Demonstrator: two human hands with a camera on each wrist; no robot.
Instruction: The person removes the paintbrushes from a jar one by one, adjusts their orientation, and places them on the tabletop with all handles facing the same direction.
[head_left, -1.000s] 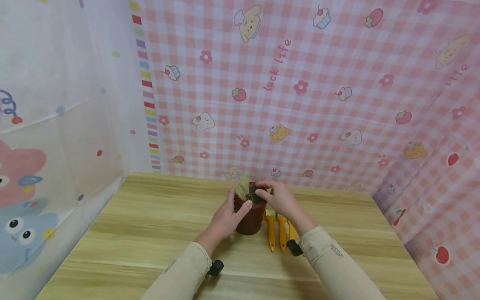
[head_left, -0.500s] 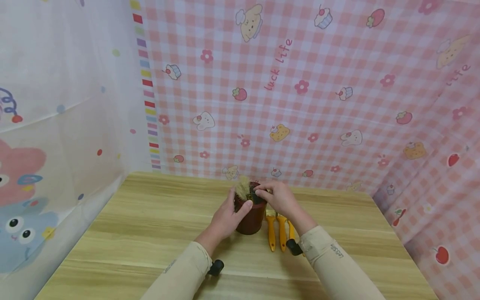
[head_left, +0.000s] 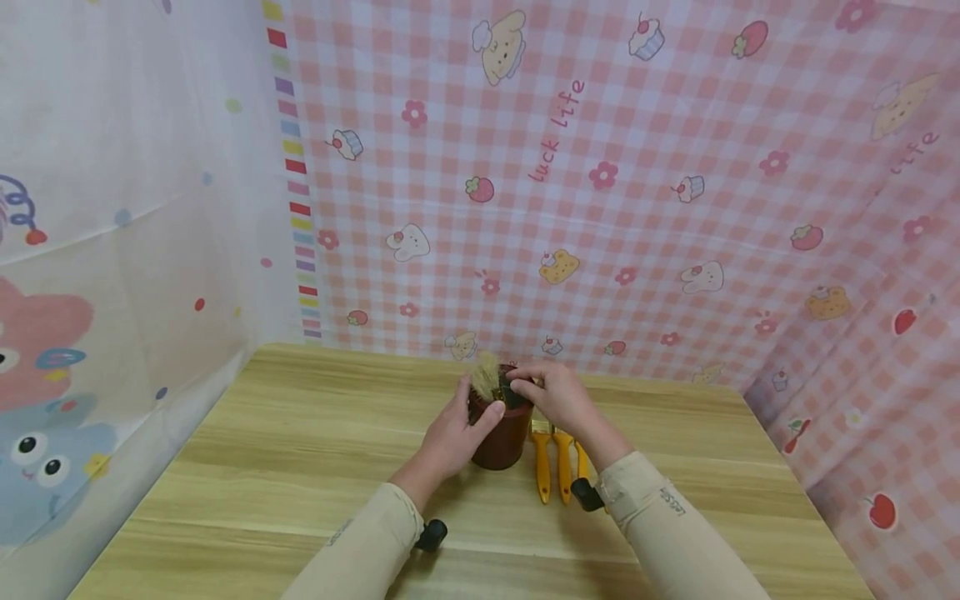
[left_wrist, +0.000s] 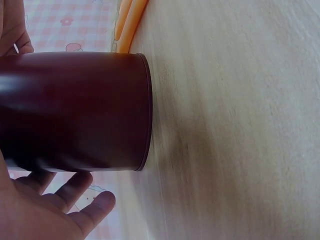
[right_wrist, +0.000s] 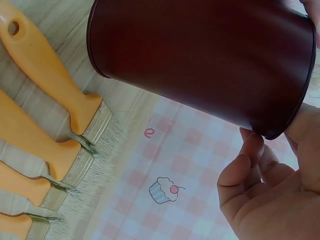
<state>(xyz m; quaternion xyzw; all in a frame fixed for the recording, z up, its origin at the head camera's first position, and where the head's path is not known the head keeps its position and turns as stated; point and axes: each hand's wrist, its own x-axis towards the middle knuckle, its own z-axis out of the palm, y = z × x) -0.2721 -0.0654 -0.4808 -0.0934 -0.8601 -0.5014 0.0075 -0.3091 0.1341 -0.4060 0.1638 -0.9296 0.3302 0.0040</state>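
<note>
Wood-grain table [head_left: 322, 442]. Dark-red cylindrical container [head_left: 498, 442] stands toward its 12 o'clock edge. Around the container: left hand [head_left: 450, 437] at 8, holds its side, fingers spread round, thumb at rim; right hand [head_left: 562, 398] at 2, fingers bent at rim, cannot tell whether pinching. Orange-handled paintbrushes [head_left: 563, 471] lie at 4. Pale bristle tuft [head_left: 487, 377] protrudes at 11.

Spreads as a bench [head_left: 262, 467] in pale wood grain. Carries a dark red container [head_left: 498, 442] upright toward the far side and, just to its right, four orange-handled brushes [head_left: 563, 467] lying side by side, lengthwise from near to far.
</note>
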